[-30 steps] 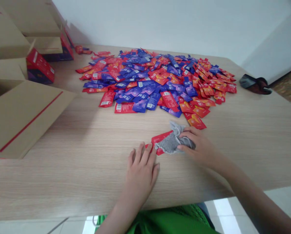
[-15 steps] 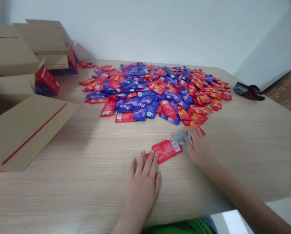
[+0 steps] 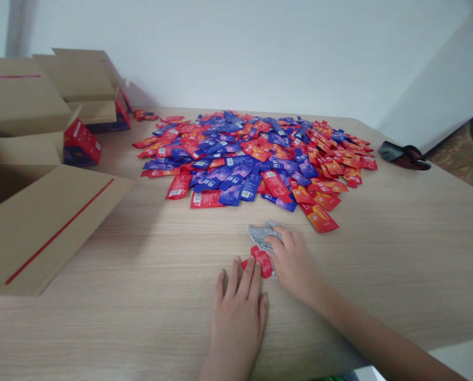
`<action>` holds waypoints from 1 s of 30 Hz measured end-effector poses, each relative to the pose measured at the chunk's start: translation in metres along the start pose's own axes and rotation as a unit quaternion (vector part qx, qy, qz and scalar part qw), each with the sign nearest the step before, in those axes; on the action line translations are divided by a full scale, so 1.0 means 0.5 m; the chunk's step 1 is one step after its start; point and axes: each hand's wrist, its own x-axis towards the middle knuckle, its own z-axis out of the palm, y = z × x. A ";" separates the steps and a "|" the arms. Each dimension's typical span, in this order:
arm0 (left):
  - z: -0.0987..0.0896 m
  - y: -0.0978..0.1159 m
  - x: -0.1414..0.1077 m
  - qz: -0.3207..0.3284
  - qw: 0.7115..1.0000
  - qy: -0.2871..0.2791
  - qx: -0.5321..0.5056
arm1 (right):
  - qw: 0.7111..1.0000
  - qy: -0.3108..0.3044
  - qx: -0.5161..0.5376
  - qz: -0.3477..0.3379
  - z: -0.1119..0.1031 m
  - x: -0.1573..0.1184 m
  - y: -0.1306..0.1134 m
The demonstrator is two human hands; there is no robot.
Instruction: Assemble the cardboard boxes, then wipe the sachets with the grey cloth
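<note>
Sachet [image 3: 263, 262], red with pale print, lying on the table [image 3: 121, 328] slightly right of and below the centre of the frame; its left end is partly covered by fingers, and its right end passes from view beneath cloth and hand. Left hand [image 3: 237, 320], lower centre: open and palm down, fingers extended upward in the frame, the fingertips resting on the sachet's left end, the thumb set apart to the right. Right hand [image 3: 294, 264], right of centre: fingers bent and gripping a crumpled grey cloth [image 3: 260, 236], which spreads to the upper left of the fingertips along the sachet's upper edge; a pale scrap of it also shows beside the sachet's lower right corner. The forearm runs to the lower right of the frame.

Across the upper middle, a broad pile [image 3: 240, 153] of red, orange and blue-purple sachets lies in front of a white wall [image 3: 260, 58]. One orange-red packet [image 3: 319, 218] projects from the pile's lower right edge. At left, cardboard boxes [image 3: 62, 227] with raised or outspread flaps; red and purple printing marks their outer sides. At the right edge of the table, a dark glossy object [image 3: 405, 156], its identity unclear.
</note>
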 end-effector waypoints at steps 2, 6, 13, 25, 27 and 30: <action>-0.001 -0.003 0.000 0.001 1.000 -0.003 -0.007 | 1.000 0.013 0.003 0.025 -0.010 0.005 0.039; -0.002 -0.004 -0.003 0.005 0.999 -0.010 -0.032 | 0.993 0.092 0.049 0.062 -0.036 0.029 0.051; -0.010 0.015 -0.001 -0.035 0.997 -0.061 -0.045 | 0.996 -0.021 0.013 -0.081 -0.007 0.026 -0.056; -0.014 0.009 0.005 -0.022 0.997 -0.064 -0.039 | 0.997 0.058 0.050 0.031 -0.033 0.026 0.069; -0.015 0.010 0.005 -0.022 0.997 -0.069 -0.038 | 0.997 0.030 0.070 -0.031 -0.030 0.034 0.013; -0.019 0.009 0.007 -0.024 0.996 -0.076 -0.034 | 0.993 -0.043 0.035 -0.103 -0.016 0.039 -0.034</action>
